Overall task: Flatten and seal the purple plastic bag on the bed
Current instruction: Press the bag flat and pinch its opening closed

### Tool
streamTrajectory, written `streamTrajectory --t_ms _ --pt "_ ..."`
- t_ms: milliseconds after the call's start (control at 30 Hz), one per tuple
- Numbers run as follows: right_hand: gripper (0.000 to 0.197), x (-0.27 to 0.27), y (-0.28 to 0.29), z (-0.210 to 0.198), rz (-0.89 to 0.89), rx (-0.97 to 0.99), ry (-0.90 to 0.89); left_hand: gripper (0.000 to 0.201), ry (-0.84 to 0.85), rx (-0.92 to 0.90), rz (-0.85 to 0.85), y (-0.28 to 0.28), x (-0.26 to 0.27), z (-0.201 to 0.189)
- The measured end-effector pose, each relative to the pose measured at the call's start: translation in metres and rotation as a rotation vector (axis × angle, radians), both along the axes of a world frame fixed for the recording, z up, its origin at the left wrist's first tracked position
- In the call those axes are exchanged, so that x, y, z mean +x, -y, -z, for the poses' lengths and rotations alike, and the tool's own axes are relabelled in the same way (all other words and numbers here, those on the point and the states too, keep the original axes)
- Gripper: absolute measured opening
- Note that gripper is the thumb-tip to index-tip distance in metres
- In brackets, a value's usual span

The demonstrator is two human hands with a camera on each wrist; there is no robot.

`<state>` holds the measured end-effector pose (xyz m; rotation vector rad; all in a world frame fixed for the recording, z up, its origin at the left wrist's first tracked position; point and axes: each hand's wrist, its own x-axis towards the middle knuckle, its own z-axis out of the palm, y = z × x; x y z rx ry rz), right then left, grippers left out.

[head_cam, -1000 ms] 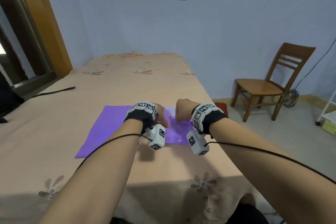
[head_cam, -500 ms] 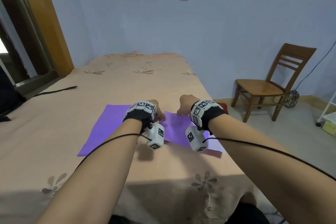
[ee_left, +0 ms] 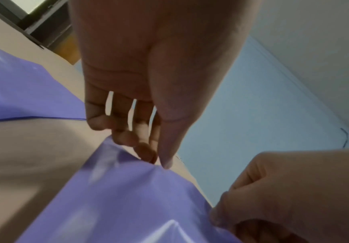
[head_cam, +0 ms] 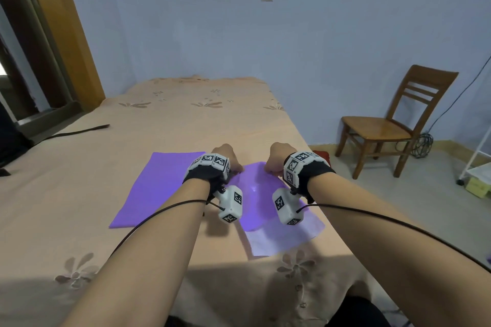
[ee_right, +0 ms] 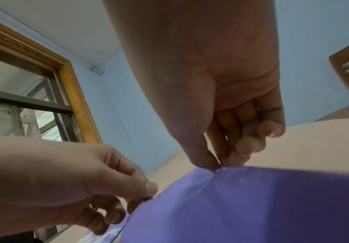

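Both hands hold one purple plastic bag up by its far edge over the peach-covered bed. Its near part lies on the sheet by the bed's right edge. My left hand pinches that edge between thumb and fingers. My right hand pinches it a little to the right, thumb against fingertips. In the right wrist view the bag bulges between the two pinch points. A second purple bag lies flat on the bed left of the hands.
A black strap lies on the bed's far left. A wooden chair stands on the floor to the right, with a white rack beyond it. A window frame is at the left.
Both hands have lifted the bag's far edge off the bed and drawn it nearer and to the right, away from the flat purple bag, so more of it shows.
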<state>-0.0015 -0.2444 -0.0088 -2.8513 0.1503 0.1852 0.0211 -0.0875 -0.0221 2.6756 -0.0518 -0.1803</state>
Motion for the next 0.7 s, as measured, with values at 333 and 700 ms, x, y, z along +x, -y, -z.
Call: streamTrajectory --t_ms 333,700 --pt "0.010 -0.004 0.007 0.001 0.049 0.035 0.011 0.003 -0.149 0.037 -0.009 -0.014 -0.010 -0.001" --pt "0.031 -0.041 0.028 -0.026 -0.053 -0.338 -0.436 0.048 -0.214 0.396 0.188 -0.028 -0.061 -0.012"
